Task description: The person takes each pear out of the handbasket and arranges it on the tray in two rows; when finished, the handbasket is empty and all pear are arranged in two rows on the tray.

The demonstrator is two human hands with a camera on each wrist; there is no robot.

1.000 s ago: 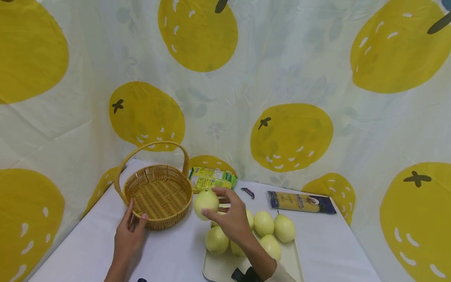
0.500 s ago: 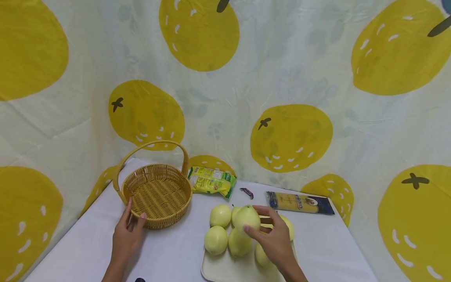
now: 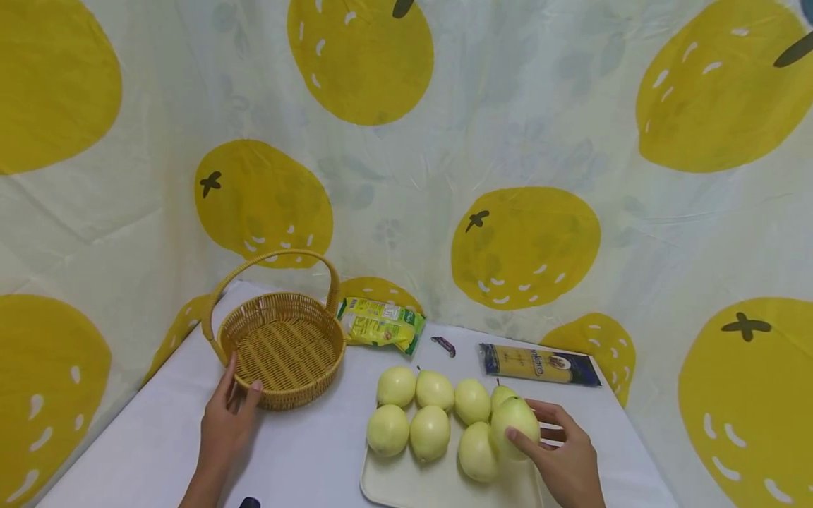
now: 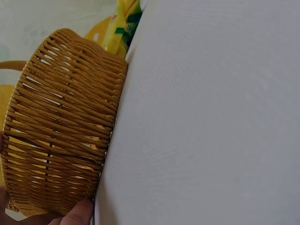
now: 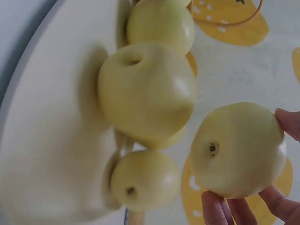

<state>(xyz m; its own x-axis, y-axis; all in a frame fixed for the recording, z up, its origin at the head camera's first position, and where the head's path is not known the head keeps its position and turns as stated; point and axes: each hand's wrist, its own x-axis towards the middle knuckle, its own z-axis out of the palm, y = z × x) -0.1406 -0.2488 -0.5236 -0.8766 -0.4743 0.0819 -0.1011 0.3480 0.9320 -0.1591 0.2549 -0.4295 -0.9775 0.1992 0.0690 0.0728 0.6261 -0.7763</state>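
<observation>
My right hand [image 3: 562,451] holds a pale green-yellow pear [image 3: 516,427] between thumb and fingers, over the right side of the tray [image 3: 438,487]. In the right wrist view this pear [image 5: 239,150] hangs apart from the pears by the tray, its dark-spotted end showing. Several similar pears stand in two rows on the tray, among them a front-row pear [image 3: 478,451] beside the held one. On the left, my left hand [image 3: 225,430] grips the near-left side of a round wicker basket [image 3: 288,353], with fingertips at its rim. The left wrist view shows its woven wall [image 4: 61,126] and my thumb low against it.
Behind the basket lies a yellow-green packet [image 3: 381,324]. A small purple wrapped piece [image 3: 444,345] and a long blue-and-yellow packet [image 3: 540,365] lie behind the tray. A fruit-printed curtain [image 3: 394,176] closes off the back. The basket's tall handle [image 3: 279,254] arches upward.
My right hand has carried the pear rightward, from near the basket across the tray to its right side, and lower. My left hand has stayed at the basket.
</observation>
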